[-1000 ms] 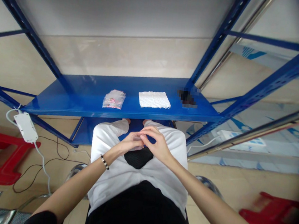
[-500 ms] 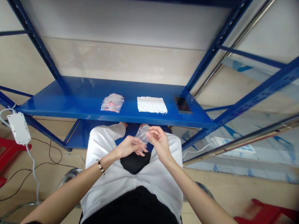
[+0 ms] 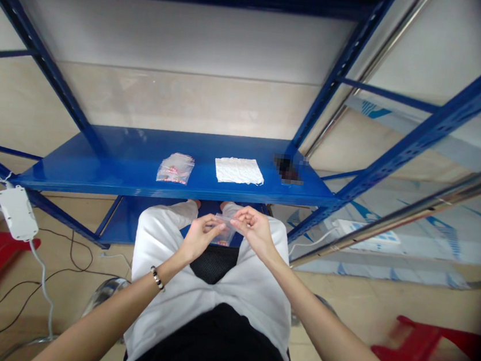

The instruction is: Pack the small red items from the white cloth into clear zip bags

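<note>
A small clear zip bag (image 3: 225, 236) hangs between my hands over my lap, with a few small reddish bits at its bottom. My left hand (image 3: 200, 235) pinches the left end of its top edge between thumb and fingers. At the right end of that edge, my right hand (image 3: 253, 228) pinches too, its other fingers curled. On the blue shelf in front lie several similar clear zip bags (image 3: 176, 168) in a pile, with pink and red bits showing inside. A white cloth (image 3: 239, 170) lies flat to the right of the pile.
The blue metal shelf (image 3: 139, 151) has its front edge just beyond my knees. A dark, pixelated item (image 3: 288, 170) lies near its right end. A white power strip (image 3: 17, 213) with a cable hangs at the left. Red stools (image 3: 424, 358) stand on both sides.
The bag has turned from slanting upward to hanging down, top edge level. My left fingers have moved up onto that edge. The whole view has shifted slightly.
</note>
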A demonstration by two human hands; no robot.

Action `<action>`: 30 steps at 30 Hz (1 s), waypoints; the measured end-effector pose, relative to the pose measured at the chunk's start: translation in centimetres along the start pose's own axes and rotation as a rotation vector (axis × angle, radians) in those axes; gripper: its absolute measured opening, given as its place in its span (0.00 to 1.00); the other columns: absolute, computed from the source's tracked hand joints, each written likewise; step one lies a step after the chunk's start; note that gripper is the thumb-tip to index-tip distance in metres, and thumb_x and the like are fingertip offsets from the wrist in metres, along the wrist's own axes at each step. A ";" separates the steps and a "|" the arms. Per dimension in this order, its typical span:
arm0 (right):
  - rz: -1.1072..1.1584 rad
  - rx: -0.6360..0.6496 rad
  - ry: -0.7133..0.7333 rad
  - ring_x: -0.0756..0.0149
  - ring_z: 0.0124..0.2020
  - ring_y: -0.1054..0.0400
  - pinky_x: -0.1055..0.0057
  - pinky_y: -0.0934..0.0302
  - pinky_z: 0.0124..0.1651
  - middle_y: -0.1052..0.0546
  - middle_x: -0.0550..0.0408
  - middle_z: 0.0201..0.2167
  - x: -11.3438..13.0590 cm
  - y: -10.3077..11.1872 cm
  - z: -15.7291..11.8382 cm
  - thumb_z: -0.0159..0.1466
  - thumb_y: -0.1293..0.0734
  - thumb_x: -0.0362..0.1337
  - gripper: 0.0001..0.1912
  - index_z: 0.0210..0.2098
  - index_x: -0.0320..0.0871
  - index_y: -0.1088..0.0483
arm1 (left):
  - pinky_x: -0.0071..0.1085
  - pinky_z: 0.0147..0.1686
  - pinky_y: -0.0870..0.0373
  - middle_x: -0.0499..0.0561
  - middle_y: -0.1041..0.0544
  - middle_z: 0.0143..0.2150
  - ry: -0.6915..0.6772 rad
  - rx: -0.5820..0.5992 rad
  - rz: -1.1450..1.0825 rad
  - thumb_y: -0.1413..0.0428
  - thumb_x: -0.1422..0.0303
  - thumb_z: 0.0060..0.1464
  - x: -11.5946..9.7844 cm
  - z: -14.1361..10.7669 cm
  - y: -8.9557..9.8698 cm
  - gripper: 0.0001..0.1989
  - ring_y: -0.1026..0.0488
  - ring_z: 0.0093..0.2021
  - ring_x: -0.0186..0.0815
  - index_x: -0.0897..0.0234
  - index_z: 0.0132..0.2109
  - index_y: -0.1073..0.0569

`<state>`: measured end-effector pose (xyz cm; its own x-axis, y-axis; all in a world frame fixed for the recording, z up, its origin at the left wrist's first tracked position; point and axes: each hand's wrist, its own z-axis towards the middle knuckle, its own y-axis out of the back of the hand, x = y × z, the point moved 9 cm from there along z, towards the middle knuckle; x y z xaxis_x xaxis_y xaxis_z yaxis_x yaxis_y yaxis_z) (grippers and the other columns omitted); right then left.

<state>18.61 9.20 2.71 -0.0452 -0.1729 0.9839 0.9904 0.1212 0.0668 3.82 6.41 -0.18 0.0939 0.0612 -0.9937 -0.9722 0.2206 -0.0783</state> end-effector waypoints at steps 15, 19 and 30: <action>0.000 0.150 0.009 0.64 0.33 0.30 0.68 0.37 0.37 0.23 0.53 0.30 0.1 -2.9 -1.0 0.59 0.29 0.47 0.14 0.31 0.41 0.26 | 0.31 0.29 0.23 0.52 0.21 0.30 -0.013 -0.086 -0.090 0.43 0.54 0.56 -1.7 -0.6 0.6 0.17 0.23 0.31 0.37 0.66 0.37 0.26; 0.030 0.178 0.006 0.64 0.32 0.31 0.68 0.36 0.38 0.25 0.54 0.29 0.1 -3.5 -1.2 0.60 0.30 0.47 0.14 0.30 0.42 0.26 | 0.30 0.23 0.25 0.52 0.21 0.30 0.017 -0.084 -0.094 0.43 0.54 0.56 -1.4 -0.6 0.8 0.17 0.23 0.31 0.38 0.66 0.37 0.27; 0.080 0.194 -0.041 0.65 0.31 0.31 0.69 0.36 0.37 0.24 0.53 0.29 0.1 -4.0 -1.5 0.60 0.30 0.47 0.13 0.31 0.42 0.27 | 0.30 0.31 0.25 0.51 0.22 0.28 -0.026 -0.067 -0.028 0.42 0.58 0.55 -2.7 -0.3 1.2 0.13 0.24 0.31 0.36 0.65 0.33 0.26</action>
<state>14.88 7.23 2.26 0.0238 -0.1156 0.9930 0.9476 0.3193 0.0145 2.37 6.19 2.37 0.1260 0.0816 -0.9887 -0.9812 0.1569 -0.1121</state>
